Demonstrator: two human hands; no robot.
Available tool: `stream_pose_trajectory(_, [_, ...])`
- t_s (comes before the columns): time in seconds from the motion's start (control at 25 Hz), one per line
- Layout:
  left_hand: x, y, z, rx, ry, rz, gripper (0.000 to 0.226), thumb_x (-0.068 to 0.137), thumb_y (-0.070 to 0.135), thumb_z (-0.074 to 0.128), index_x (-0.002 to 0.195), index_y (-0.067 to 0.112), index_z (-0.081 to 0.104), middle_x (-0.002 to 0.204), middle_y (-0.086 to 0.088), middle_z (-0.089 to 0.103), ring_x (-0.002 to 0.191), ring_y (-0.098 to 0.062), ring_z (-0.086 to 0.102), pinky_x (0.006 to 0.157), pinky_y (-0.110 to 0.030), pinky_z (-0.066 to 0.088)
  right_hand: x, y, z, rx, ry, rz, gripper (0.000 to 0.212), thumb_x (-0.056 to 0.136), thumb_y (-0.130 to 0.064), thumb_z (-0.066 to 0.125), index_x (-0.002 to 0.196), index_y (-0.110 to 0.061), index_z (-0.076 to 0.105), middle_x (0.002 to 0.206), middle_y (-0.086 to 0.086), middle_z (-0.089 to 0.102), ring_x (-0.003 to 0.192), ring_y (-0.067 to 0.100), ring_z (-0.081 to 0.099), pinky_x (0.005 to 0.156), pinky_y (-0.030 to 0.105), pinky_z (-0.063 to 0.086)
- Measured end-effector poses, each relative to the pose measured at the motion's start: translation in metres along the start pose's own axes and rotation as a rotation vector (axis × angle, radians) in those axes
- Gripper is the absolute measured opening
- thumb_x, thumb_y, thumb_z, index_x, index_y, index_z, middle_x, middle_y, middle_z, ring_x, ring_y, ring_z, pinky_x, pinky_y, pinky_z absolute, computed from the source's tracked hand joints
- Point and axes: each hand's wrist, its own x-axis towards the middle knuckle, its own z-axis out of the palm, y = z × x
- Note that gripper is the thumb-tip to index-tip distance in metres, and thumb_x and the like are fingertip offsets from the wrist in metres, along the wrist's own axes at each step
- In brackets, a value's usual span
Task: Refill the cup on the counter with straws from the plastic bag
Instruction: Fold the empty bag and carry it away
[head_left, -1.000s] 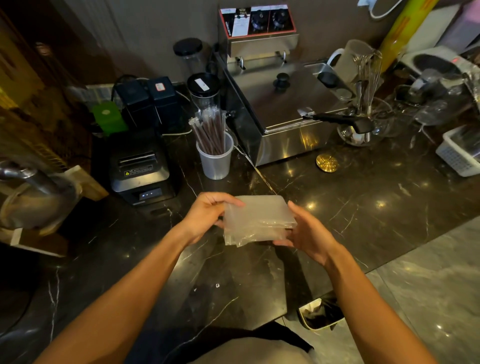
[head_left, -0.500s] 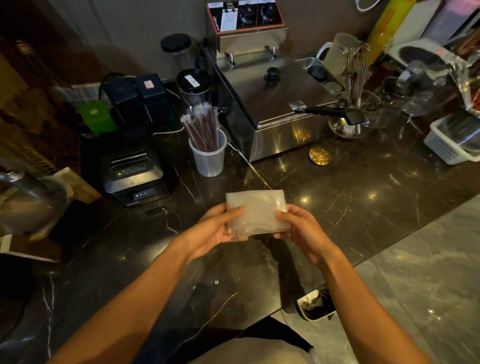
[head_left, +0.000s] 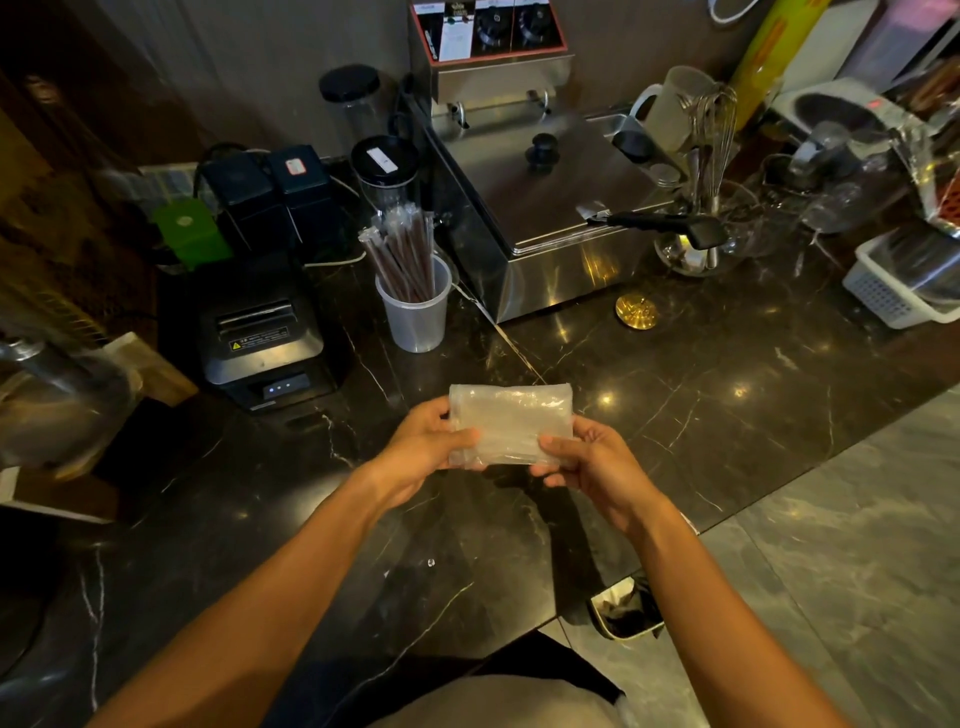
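Dark marble counter (head_left: 727, 395) | both hands, left (head_left: 421, 447) and right (head_left: 597, 462), clamped on folded plastic bag (head_left: 511, 423) | cup (head_left: 415, 312) holds straws (head_left: 402, 254)

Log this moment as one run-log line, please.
left hand: grip on folded clear plastic bag | right hand: grip on same bag | bag: held above dark marble counter | translucent plastic cup: holds wrapped brown straws

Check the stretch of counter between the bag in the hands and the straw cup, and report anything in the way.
Nothing visible blocks it. Both the left hand and right hand hold the folded plastic bag; only bare counter separates it from the cup.
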Motion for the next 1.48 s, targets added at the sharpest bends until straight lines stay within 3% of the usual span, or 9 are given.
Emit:
stream_pose_trajectory(0.24, [-0.001, -0.003, 0.007, 0.021, 0.009, 0.010, 0.045, 0.092, 0.008, 0.073, 0.134, 0.020, 0.061, 0.125, -0.011, 0.070, 0.111, -0.029, 0.073, 0.082, -0.043, 0.064, -0.006, 0.004, -0.005, -0.006, 0.077, -0.068, 0.040, 0.095, -0.006, 0.069, 0.134, -0.007, 0.065, 0.111, 0.026, 0.075, 0.070, 0.020, 0.074, 0.060, 0.026, 0.063])
stream_pose_trajectory(0.44, [0.002, -0.003, 0.023, 0.220, -0.071, -0.076, 0.038, 0.090, 0.021, 0.076, 0.124, 0.031, 0.062, 0.120, -0.004, 0.075, 0.105, -0.020, 0.075, 0.087, -0.035, 0.063, -0.032, 0.007, -0.018, 0.053, 0.222, -0.048, 0.032, 0.093, -0.007, 0.072, 0.125, -0.007, 0.068, 0.103, 0.019, 0.077, 0.070, 0.020, 0.073, 0.059, 0.027, 0.062])
stream_pose_trajectory(0.64, [0.003, -0.014, 0.068, 0.212, -0.145, -0.001, 0.033, 0.094, 0.011, 0.071, 0.123, 0.026, 0.064, 0.117, -0.001, 0.075, 0.097, -0.014, 0.076, 0.072, -0.024, 0.061, -0.080, 0.026, -0.047, 0.262, 0.415, -0.089, 0.023, 0.096, -0.009, 0.068, 0.117, 0.001, 0.067, 0.100, 0.019, 0.077, 0.079, 0.021, 0.078, 0.067, 0.029, 0.065])
stream_pose_trajectory(0.84, [0.001, -0.031, 0.137, 0.221, -0.285, -0.057, 0.036, 0.097, 0.015, 0.067, 0.132, 0.019, 0.060, 0.119, -0.005, 0.073, 0.102, -0.024, 0.070, 0.087, -0.042, 0.056, -0.142, 0.049, -0.080, 0.276, 0.650, -0.119, 0.009, 0.097, -0.006, 0.067, 0.104, -0.011, 0.070, 0.082, 0.004, 0.077, 0.065, 0.013, 0.070, 0.064, 0.028, 0.064])
stream_pose_trajectory(0.96, [-0.005, -0.041, 0.178, 0.262, -0.354, -0.113, 0.042, 0.099, 0.012, 0.064, 0.139, 0.017, 0.055, 0.121, -0.002, 0.067, 0.112, -0.026, 0.068, 0.099, -0.046, 0.055, -0.170, 0.061, -0.106, 0.280, 0.755, -0.121, 0.008, 0.097, -0.006, 0.067, 0.098, -0.013, 0.071, 0.079, 0.002, 0.072, 0.059, 0.011, 0.062, 0.057, 0.025, 0.058])
stream_pose_trajectory(1.08, [-0.004, -0.062, 0.223, 0.364, -0.406, -0.120, 0.045, 0.097, 0.007, 0.064, 0.139, 0.019, 0.055, 0.122, -0.006, 0.067, 0.116, -0.029, 0.066, 0.100, -0.048, 0.054, -0.195, 0.073, -0.140, 0.310, 0.853, -0.122, 0.010, 0.096, -0.005, 0.066, 0.095, -0.014, 0.072, 0.075, -0.001, 0.070, 0.056, 0.010, 0.056, 0.052, 0.022, 0.052])
stream_pose_trajectory(1.24, [0.006, -0.107, 0.284, 0.430, -0.395, -0.152, 0.043, 0.095, 0.009, 0.067, 0.136, 0.017, 0.057, 0.121, -0.009, 0.072, 0.108, -0.024, 0.069, 0.092, -0.041, 0.058, -0.222, 0.099, -0.196, 0.370, 0.930, -0.090, 0.009, 0.096, -0.006, 0.067, 0.097, -0.012, 0.073, 0.073, -0.002, 0.069, 0.053, 0.009, 0.055, 0.048, 0.021, 0.051])
stream_pose_trajectory(1.4, [0.021, -0.165, 0.338, 0.407, -0.279, -0.256, 0.020, 0.096, 0.011, 0.068, 0.116, 0.010, 0.065, 0.096, -0.011, 0.073, 0.087, -0.022, 0.063, 0.068, -0.024, 0.050, -0.233, 0.136, -0.266, 0.354, 0.959, 0.025, 0.008, 0.095, -0.006, 0.068, 0.102, -0.008, 0.071, 0.078, 0.002, 0.067, 0.053, 0.009, 0.054, 0.049, 0.022, 0.051])
stream_pose_trajectory(1.48, [0.037, -0.202, 0.360, 0.422, -0.181, -0.322, 0.020, 0.096, 0.014, 0.070, 0.115, 0.009, 0.066, 0.104, -0.015, 0.073, 0.090, -0.023, 0.064, 0.067, -0.023, 0.051, -0.226, 0.159, -0.302, 0.314, 0.953, 0.107, 0.015, 0.093, -0.004, 0.070, 0.108, -0.005, 0.067, 0.083, 0.007, 0.064, 0.054, 0.012, 0.054, 0.049, 0.024, 0.050])
